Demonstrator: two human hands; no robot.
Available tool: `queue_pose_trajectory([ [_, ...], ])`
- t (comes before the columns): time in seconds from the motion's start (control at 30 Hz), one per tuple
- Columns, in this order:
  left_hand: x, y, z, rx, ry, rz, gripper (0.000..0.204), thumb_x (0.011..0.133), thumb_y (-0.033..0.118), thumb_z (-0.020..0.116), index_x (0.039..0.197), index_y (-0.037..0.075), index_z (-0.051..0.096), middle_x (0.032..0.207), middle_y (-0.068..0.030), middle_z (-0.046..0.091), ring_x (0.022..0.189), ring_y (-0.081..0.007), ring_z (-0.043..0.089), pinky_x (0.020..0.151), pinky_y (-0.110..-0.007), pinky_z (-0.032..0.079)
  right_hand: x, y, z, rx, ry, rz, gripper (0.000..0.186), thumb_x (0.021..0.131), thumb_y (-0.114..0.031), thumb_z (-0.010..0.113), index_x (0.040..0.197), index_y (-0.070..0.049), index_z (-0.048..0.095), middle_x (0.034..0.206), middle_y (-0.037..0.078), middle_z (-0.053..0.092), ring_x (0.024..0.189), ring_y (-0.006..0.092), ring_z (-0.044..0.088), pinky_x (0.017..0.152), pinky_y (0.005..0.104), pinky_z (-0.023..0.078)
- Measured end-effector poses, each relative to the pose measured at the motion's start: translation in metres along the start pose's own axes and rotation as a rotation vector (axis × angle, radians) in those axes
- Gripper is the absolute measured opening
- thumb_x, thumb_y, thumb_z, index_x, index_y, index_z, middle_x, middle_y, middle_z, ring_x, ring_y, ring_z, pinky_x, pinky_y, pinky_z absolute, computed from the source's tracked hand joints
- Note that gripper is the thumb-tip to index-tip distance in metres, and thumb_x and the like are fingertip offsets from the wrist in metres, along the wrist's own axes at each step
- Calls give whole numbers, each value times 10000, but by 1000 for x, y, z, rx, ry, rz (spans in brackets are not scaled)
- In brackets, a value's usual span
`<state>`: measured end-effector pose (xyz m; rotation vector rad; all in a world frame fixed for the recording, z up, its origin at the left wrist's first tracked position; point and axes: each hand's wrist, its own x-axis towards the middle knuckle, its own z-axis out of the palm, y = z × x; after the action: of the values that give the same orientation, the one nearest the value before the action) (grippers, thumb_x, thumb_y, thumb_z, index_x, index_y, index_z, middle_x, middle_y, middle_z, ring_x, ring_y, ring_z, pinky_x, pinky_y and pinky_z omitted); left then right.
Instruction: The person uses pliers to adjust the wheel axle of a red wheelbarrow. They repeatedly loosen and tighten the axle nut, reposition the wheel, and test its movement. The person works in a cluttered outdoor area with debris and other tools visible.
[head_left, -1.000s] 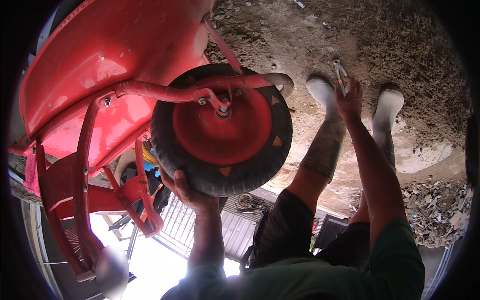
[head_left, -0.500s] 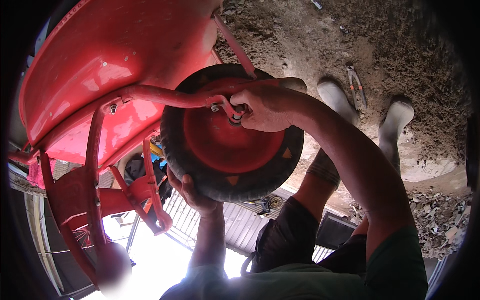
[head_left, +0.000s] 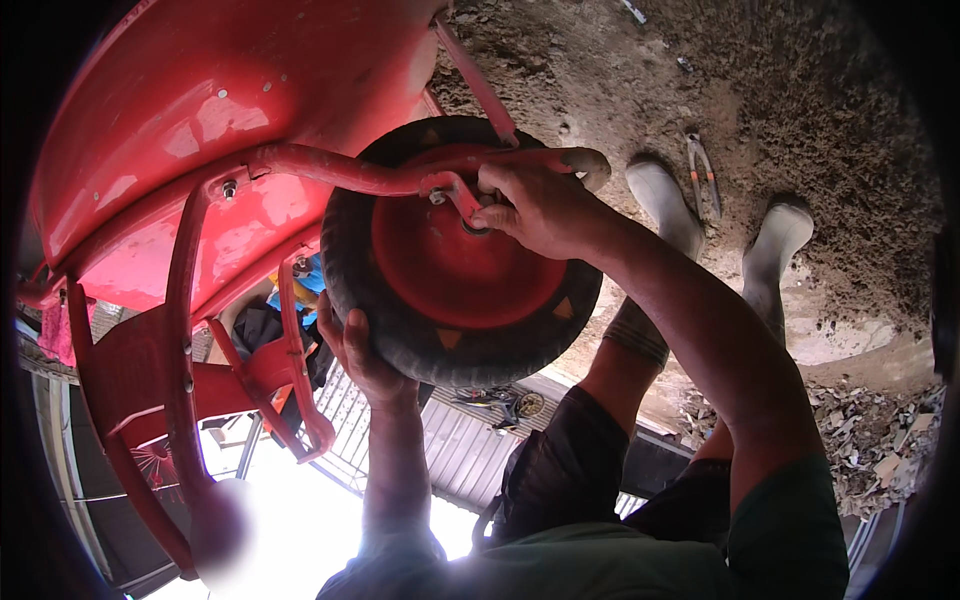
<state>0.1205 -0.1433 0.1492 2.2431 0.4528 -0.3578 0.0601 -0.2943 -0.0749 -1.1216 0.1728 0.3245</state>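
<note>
A red wheelbarrow, its tray [head_left: 230, 110] tipped over, fills the left side. Its wheel [head_left: 440, 270], black tyre round a red hub, sits in front of me by the frame tube [head_left: 330, 170]. My left hand [head_left: 375, 365] supports the tyre from its lower left edge, thumb on the near face and other fingers partly hidden behind. Over the hub centre, my right hand [head_left: 540, 210] grips the short red axle bracket [head_left: 460, 197], thumb pressed at its lower end by the axle. A bolt [head_left: 436, 196] shows at the bracket's upper end.
Orange-handled pliers [head_left: 703, 175] lie on the dirt floor beside my pale boots [head_left: 660, 200]. Red legs [head_left: 180, 340] of the wheelbarrow stick out at the left. Rubble [head_left: 880, 440] is heaped at the right, and a pink cloth [head_left: 68, 330] hangs at far left.
My right thumb has come down onto the bracket's lower end, where the dark ring around the axle showed before. The wheel has shifted slightly upward, with my left hand still on the tyre.
</note>
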Motion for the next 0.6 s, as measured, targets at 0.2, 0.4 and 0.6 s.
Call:
queue_pose_trajectory([
  [0.2,2,4,-3,-151,-57,-15,655,916,235,619,1470,78,307,1414,-197,465,1287,-348,501,1081,-512,445,9,-7,-4,138,-156,63,195,965,-200,661,1025,-28,589,765,64,614,675,149,632,620,326,510],
  [0.4,6,1,-5,-169,12,-70,668,938,227,619,1484,78,262,1403,-200,480,1260,-345,527,1057,-508,467,-1,6,5,310,-44,39,150,940,-75,650,1071,-41,587,791,66,632,667,124,629,613,297,504],
  [0.6,9,0,-12,-217,-30,-89,698,930,210,645,1490,85,247,1373,-207,504,1218,-336,554,1025,-493,489,-13,8,24,242,183,-111,184,939,-48,658,1102,-19,577,766,36,623,653,91,601,604,266,476],
])
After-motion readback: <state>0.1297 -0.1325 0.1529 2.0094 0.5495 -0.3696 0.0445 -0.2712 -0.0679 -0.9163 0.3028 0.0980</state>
